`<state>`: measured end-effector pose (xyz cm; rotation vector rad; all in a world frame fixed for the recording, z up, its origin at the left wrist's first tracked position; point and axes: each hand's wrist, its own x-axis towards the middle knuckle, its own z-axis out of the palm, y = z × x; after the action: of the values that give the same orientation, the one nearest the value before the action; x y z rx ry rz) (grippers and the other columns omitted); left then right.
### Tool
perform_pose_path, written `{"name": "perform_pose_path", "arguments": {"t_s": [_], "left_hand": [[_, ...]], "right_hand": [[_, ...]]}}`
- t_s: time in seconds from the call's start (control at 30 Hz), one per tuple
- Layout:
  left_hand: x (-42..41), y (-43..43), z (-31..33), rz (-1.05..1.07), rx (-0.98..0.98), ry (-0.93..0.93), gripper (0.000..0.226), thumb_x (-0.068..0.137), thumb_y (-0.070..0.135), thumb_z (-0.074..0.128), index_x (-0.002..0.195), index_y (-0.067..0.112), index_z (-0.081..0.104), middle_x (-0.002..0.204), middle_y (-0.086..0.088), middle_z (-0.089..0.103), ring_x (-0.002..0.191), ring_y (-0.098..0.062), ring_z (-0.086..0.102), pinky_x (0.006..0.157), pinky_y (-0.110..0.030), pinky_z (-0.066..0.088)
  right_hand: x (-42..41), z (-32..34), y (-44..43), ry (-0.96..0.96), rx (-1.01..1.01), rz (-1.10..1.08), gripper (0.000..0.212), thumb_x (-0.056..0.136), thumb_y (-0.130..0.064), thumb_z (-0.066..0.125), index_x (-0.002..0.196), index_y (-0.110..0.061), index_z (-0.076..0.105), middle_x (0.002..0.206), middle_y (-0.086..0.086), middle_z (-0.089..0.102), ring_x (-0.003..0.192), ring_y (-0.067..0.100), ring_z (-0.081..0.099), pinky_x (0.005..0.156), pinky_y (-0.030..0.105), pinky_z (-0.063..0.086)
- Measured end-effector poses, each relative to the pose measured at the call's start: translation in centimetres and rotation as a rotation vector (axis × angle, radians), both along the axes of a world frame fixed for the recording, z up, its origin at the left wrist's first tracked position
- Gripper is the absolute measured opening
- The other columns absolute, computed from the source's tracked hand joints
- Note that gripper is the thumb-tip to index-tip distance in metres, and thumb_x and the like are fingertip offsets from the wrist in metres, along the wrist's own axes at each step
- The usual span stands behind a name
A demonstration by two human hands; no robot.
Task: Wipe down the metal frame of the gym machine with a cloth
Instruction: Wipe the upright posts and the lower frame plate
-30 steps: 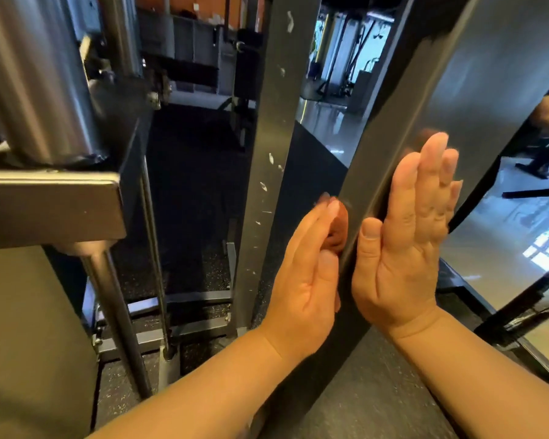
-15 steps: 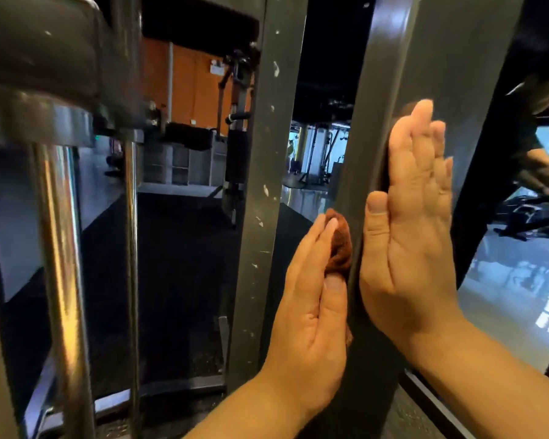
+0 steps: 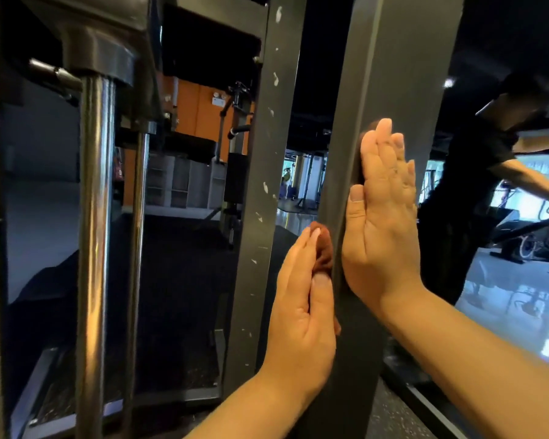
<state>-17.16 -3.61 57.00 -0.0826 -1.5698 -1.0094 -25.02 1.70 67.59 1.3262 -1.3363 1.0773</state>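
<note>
The person is standing close to a dark grey post (image 3: 390, 74) of the machine frame, with one hand on either side of it. The left hand (image 3: 301, 299) is pressing a small brown cloth (image 3: 325, 251) against the left face of the post. Its fingers are lying straight and pressed together, with the thumb alongside them; nothing is being pinched. The cloth is showing only as a rounded edge between the fingertips and the metal; the rest is sitting hidden behind the hand.

The right hand (image 3: 381, 223) is resting flat on the right-hand face of the same post, higher up than the left hand. Its fingers are also lying straight and close together, with the thumb along the post's edge, and it is holding nothing.

A second grey post (image 3: 263, 153), with paint chipping off in pale flecks, is standing just to the left of the first. Further left, two polished steel rods (image 3: 94, 232) are running vertically up to a dark bracket (image 3: 99, 58). An orange wall (image 3: 197, 109) is showing behind the machine. To the right, a figure in a dark shirt (image 3: 476, 172) is leaning forward; whether this is a reflection cannot be told. A glossy floor (image 3: 504, 299) is reflecting light below it.
</note>
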Motion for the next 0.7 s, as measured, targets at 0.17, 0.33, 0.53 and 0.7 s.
{"name": "perform_pose_path", "arguments": {"t_s": [0.17, 0.33, 0.53, 0.7], "left_hand": [[0.3, 0.1, -1.0, 0.03, 0.011, -0.038, 0.056, 0.108, 0.023, 0.038, 0.156, 0.05, 0.032, 0.163, 0.02, 0.036, 0.143, -0.028, 0.049, 0.111, -0.062, 0.046], [-0.4, -1.0, 6.0, 0.002, -0.035, 0.03, 0.048, 0.111, 0.012, 0.039, 0.151, 0.038, 0.033, 0.164, 0.005, 0.037, 0.151, -0.002, 0.033, 0.124, -0.032, 0.033], [0.5, 0.3, -1.9, -0.105, -0.002, 0.009, 0.056, 0.111, 0.019, 0.038, 0.155, 0.053, 0.031, 0.165, 0.012, 0.034, 0.098, -0.012, 0.067, 0.077, -0.033, 0.06], [1.4, 1.3, -6.5, -0.029, 0.069, -0.121, 0.059, 0.108, 0.026, 0.036, 0.15, 0.067, 0.026, 0.164, 0.026, 0.028, 0.117, -0.039, 0.063, 0.088, -0.055, 0.06]], "right_hand": [[-0.8, -2.9, 1.0, 0.051, 0.085, -0.032, 0.056, 0.108, -0.017, 0.032, 0.161, -0.005, 0.017, 0.171, 0.013, 0.01, 0.159, 0.024, 0.002, 0.129, 0.044, 0.001], [-1.0, -2.9, 0.5, 0.093, 0.026, -0.049, 0.055, 0.107, -0.016, 0.033, 0.158, 0.002, 0.024, 0.168, 0.02, 0.017, 0.158, 0.031, 0.01, 0.129, 0.048, 0.006], [-1.1, -3.4, 0.7, 0.085, 0.025, -0.051, 0.055, 0.106, -0.012, 0.036, 0.158, 0.002, 0.023, 0.168, 0.022, 0.018, 0.158, 0.034, 0.01, 0.129, 0.05, 0.005], [-0.5, -3.8, 0.6, 0.028, 0.047, -0.039, 0.055, 0.108, -0.013, 0.033, 0.161, -0.003, 0.018, 0.17, 0.017, 0.012, 0.159, 0.028, 0.003, 0.129, 0.048, 0.0]]}}
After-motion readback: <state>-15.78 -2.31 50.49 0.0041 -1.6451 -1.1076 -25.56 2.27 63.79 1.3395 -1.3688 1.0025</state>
